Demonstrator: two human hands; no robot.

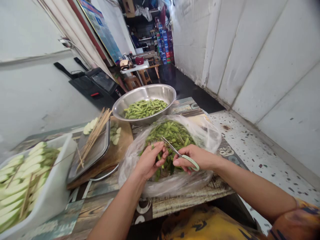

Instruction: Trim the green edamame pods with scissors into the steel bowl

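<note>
table (175, 200): patterned wood-look top, fills the lower middle of the view; everything below sits on it. White panelled wall on the right, speckled floor beside it.
white tub (53, 196): far left edge of the table, packed with pale green vegetable slices (17, 186) threaded on sticks.
plastic bag (210, 140): clear, spread open on the table right in front of the person, just touching the steel bowl behind it.
steel bowl (150, 90): round, behind the bag, part filled with trimmed beans (145, 108).
cutting board (117, 151): wooden, left of the bag, between tub and bowl; carries the tray.
metal tray (98, 150): flat, lies tilted on the board, a few pale slices at its far end and beside it.
bean pile (175, 131): green pods heaped inside the open bag, far side of both hands.
left hand (150, 160): over the near part of the bag, fingers curled in, thumb and fingertips pinching a few pods.
right hand (198, 156): over the bag's right half, just beside the left hand, fingers shut around the scissor handles.
skewers (95, 135): loose bamboo bundle lying across the tray, tips pointing toward the bowl.
scissors (175, 151): pale green handles in the right hand, metal blades slightly parted, pointing up-left over the left fingers.
bean pod (159, 156): held in the left fingertips, close to the blades; cannot tell if blade touches it.
</note>
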